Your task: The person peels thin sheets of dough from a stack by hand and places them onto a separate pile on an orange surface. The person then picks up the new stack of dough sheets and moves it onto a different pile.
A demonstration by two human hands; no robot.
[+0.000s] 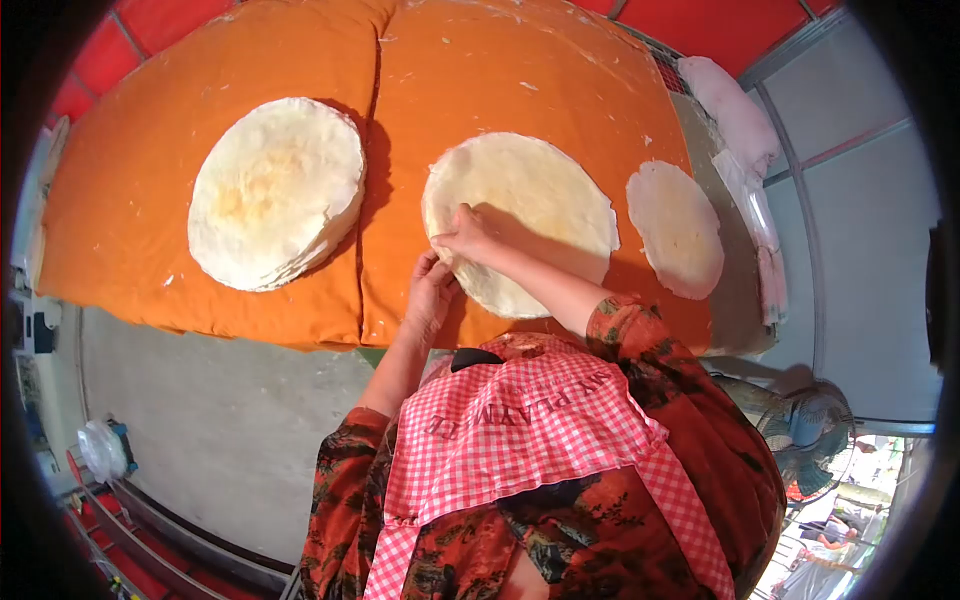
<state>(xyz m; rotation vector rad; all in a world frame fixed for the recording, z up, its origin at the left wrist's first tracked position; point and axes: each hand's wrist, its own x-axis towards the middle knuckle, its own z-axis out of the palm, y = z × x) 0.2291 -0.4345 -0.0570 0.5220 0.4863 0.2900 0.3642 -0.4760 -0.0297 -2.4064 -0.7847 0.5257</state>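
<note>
A pale round stack of thin flatbreads (540, 190) lies before me on the orange cloth. My right hand (466, 237) reaches over it to its left rim, with the thumb on top and the fingers closed at the edge. Just below, my left hand (430, 288) pinches the same rim from outside. How many layers the fingers hold is hidden. To the left stands a thicker stack of flatbreads (275, 190), browned a little in the middle. One thin, nearly see-through flatbread (677, 230) lies flat on the right.
An orange cloth (130, 230) with pale flakes covers the wide table. A rolled pink cloth (730, 110) and clear plastic lie along the right side. A fan (812, 430) stands at the lower right. Grey floor (200, 420) shows at the lower left, beside a metal rail (180, 535).
</note>
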